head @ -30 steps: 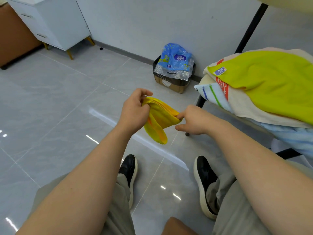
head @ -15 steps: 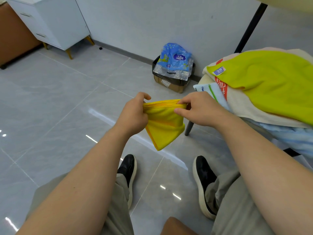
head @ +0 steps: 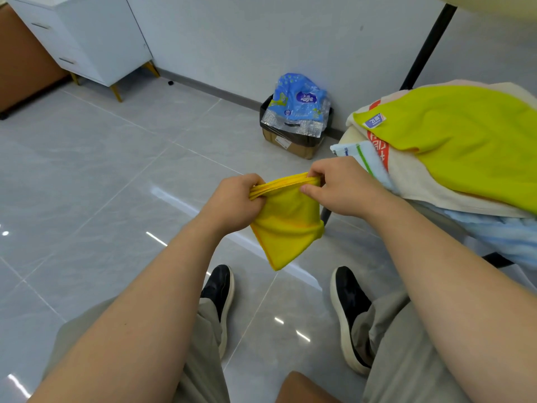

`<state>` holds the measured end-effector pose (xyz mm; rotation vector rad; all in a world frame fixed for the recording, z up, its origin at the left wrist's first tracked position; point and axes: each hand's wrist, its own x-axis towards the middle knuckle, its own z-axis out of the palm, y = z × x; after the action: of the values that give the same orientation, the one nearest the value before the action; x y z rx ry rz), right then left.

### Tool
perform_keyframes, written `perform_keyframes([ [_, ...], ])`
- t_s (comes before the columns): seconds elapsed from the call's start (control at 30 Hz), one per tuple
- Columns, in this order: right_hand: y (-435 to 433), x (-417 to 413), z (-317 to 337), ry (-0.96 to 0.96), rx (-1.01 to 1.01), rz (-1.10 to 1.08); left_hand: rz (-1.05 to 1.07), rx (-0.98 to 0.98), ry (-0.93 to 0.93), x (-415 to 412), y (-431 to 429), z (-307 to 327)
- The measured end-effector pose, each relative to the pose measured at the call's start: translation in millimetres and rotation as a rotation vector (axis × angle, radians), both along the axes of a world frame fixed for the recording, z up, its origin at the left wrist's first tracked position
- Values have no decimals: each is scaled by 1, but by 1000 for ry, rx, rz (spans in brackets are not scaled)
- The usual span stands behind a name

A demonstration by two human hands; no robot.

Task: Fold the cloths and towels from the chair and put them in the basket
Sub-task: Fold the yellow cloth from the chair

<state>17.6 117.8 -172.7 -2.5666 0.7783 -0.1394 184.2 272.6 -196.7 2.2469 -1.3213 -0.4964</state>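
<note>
While left hand (head: 232, 205) pinches folded yellow cloth (head: 286, 225), right hand (head: 341, 186) pinches opposite corner.

L grip (head: 232, 203) & R grip (head: 343, 187) both pinch one yellow cloth (head: 287, 225).
Grips level w/ each other in mid-air, near but apart, fingers curled over the cloth's top edge at opposite ends. R thumb presses the near face. Both forearms bare, reaching fwd from the lower corners & converging.

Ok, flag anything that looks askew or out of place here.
The towel pile on the chair is untidy: lime cloth rumpled on top, layers overhanging the seat edge. The yellow cloth, pinched by left hand and right hand, hangs with one corner skewed.
</note>
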Motion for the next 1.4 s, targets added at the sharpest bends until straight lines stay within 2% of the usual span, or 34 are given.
perform_keyframes([
  [0.2,5,2,-5,-58,8,51,-130,146,48,-13,-1,-5],
  [0.43,6,3,-6,-127,149,21,-126,150,-61,-9,-1,2],
  [0.6,16,9,-7,-160,267,32,-115,39,87,-20,-3,3],
  [0.73,17,10,-11,-182,341,3,-153,51,-20,-21,-5,-1],
  [0.83,15,12,-17,-110,397,-64,-135,29,-41,-19,-4,-1],
  [1.0,13,17,-49,129,447,-288,-89,-58,-29,-17,-3,1],
  [1.07,15,16,-62,196,571,-421,-63,-104,-33,-17,-1,3],
  [1.13,19,14,-69,186,768,-548,-49,-152,-45,-16,1,4],
  [1.23,24,17,-73,112,987,-627,-47,-185,-42,-15,3,6],
  [1.4,28,23,-74,-15,1067,-710,-72,-199,-29,-13,6,7],
])
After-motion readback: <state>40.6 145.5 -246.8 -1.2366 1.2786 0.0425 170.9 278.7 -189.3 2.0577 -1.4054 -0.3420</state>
